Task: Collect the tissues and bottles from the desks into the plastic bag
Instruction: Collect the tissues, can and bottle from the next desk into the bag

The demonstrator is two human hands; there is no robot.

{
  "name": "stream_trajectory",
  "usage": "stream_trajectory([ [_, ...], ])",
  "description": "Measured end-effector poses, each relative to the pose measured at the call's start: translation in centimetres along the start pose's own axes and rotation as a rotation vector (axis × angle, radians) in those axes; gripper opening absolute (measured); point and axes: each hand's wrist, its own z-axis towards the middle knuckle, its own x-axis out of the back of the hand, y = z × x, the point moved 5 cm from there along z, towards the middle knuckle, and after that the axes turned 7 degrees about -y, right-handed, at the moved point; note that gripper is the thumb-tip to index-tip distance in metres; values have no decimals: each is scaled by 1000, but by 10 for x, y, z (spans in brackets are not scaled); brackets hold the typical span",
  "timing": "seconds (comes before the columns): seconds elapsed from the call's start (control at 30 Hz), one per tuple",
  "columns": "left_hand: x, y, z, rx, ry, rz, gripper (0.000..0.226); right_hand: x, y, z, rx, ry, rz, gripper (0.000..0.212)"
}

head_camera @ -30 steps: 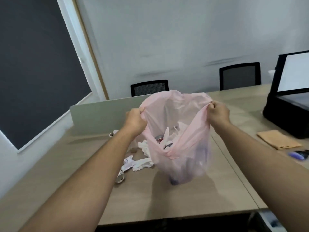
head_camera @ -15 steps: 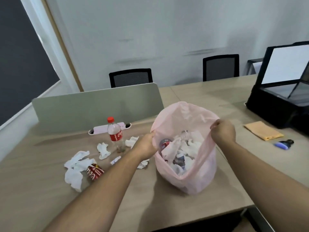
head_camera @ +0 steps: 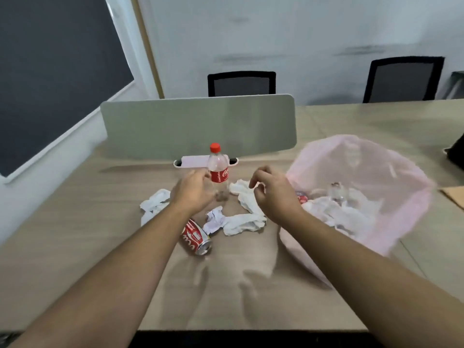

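An empty cola bottle with a red cap stands upright at mid-desk. My left hand hovers just left of its lower half, fingers relaxed, holding nothing. My right hand hangs loosely curled over white crumpled tissues, empty. More tissues lie to the left, and a small paper ball lies between them. A crushed red can lies on its side under my left forearm. The pink plastic bag stands open at the right with tissues and a bottle inside.
A grey divider panel stands behind the bottle, with a pale cable slot at its foot. Two black chairs stand beyond the desk. An orange cloth and a black object sit at the right edge.
Both hands have let go of the bag's rim and moved left over the tissues and bottle. The bag now stands on the desk by itself. The view turned left.
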Motion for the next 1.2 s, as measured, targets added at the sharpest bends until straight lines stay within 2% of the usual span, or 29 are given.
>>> stream_trajectory([
  [0.1, -38, -56, -2, 163, -259, 214, 83, -61, 7, 8, 0, -185, -56, 22],
  [0.17, -62, -90, -5, 234, -468, 318, 108, -95, 24, 15, -119, -335, -133, 36],
  [0.23, -79, -114, -9, 308, -542, 282, 120, -118, 46, 19, -284, -480, -183, 51],
  [0.33, -92, -123, -5, 402, -373, 94, 108, -141, 74, 24, -479, -565, -193, 66],
  [0.43, -99, -112, 12, 421, -204, 84, 98, -148, 92, 27, -556, -596, -296, 76],
  [0.63, -138, -83, 45, 418, -316, 27, 90, -164, 122, 34, -547, -697, -350, 98],
  [0.7, -149, -78, 47, 408, -310, 68, 78, -169, 129, 34, -510, -696, -342, 90],
  [0.83, -160, -76, 43, 328, -213, 178, 59, -172, 127, 33, -406, -542, -260, 45],
  [0.9, -162, -80, 40, 312, -180, 229, 50, -173, 124, 33, -406, -524, -201, 29],
  [1.0, -164, -93, 36, 272, -156, 167, 39, -175, 117, 29, -493, -622, -128, 28],
  [1.13, -156, -113, 17, 314, 14, -81, 42, -164, 101, 30, -514, -522, -71, 25],
  [1.2, -151, -119, 0, 347, 61, -52, 33, -157, 92, 27, -505, -493, -60, 25],
])
